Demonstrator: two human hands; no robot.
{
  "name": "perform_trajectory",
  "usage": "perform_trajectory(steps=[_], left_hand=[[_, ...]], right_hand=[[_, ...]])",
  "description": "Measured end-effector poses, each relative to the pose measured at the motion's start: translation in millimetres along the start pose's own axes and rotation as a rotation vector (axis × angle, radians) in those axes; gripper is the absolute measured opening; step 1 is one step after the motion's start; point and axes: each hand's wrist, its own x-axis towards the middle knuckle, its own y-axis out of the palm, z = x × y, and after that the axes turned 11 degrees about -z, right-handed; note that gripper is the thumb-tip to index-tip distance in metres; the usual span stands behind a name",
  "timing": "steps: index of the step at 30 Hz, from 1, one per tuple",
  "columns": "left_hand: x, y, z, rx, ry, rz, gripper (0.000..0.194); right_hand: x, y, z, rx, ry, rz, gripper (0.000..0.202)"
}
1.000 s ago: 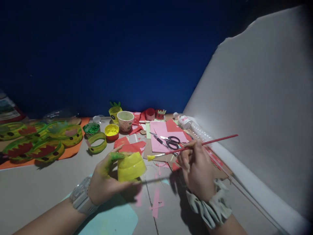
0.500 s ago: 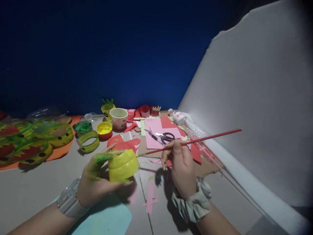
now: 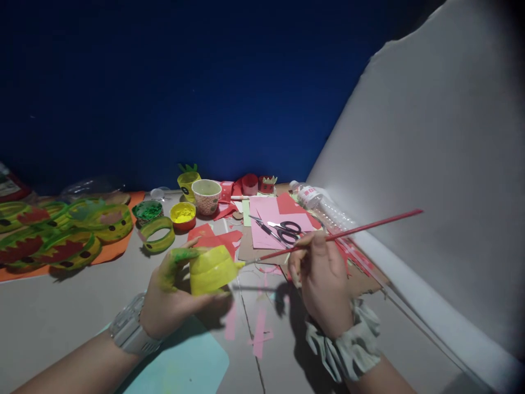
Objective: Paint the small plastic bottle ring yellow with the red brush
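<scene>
My left hand [image 3: 172,290], smeared with green paint and with a watch at the wrist, grips a yellow-painted paper cup piece [image 3: 214,269] lying on its side. Thumb and fingers close on it from above and below. In my right hand [image 3: 320,271], which wears a pale scrunchie at the wrist, a paintbrush [image 3: 373,225] with a red handle is pinched. Its yellow-loaded tip [image 3: 240,265] is at the right edge of the cup piece. A cup of yellow paint [image 3: 182,215] and a cup of green paint [image 3: 148,212] stand beyond my left hand.
Several painted rings [image 3: 68,249] lie on orange paper at the left, and a green ring [image 3: 157,235] sits nearer. Scissors [image 3: 287,231] and a craft knife [image 3: 264,227] rest on pink paper. A plastic bottle [image 3: 328,210] lies by the white panel [image 3: 435,164]. A patterned cup [image 3: 206,198] stands behind.
The view has shifted slightly, so the scene sits a little further right. My right hand and the paintbrush have moved slightly away from the cup piece, the tip still at its edge.
</scene>
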Motion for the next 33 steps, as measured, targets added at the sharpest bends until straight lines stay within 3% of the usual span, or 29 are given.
perform_trajectory(steps=[5, 8, 10, 13, 20, 27, 33], left_hand=[[0.9, 2.7, -3.3, 0.035, -0.01, 0.012, 0.05], [2.6, 4.2, -6.9, 0.091, 0.069, 0.065, 0.047], [3.8, 4.2, -8.5, 0.169, 0.118, 0.09, 0.045], [4.4, 3.3, -8.2, 0.246, 0.154, 0.081, 0.045], [0.7, 4.2, -1.8, 0.151, 0.119, 0.077, 0.046], [2.0, 0.2, 2.9, 0.303, 0.153, 0.134, 0.05], [-1.6, -0.2, 5.0, 0.124, 0.185, 0.109, 0.053]], right_hand=[[2.7, -3.1, 9.0, 0.002, -0.095, -0.015, 0.032], [0.3, -0.7, 14.9, 0.141, -0.047, -0.029, 0.032], [-2.4, 1.9, 14.8, 0.163, 0.011, 0.038, 0.032], [-4.7, 3.9, 10.1, 0.115, 0.024, 0.105, 0.033], [1.3, -4.1, 8.9, -0.064, -0.126, 0.006, 0.029], [-6.8, -2.2, 12.9, 0.161, -0.087, 0.084, 0.029], [-5.8, -0.7, 3.1, 0.082, -0.095, 0.044, 0.029]])
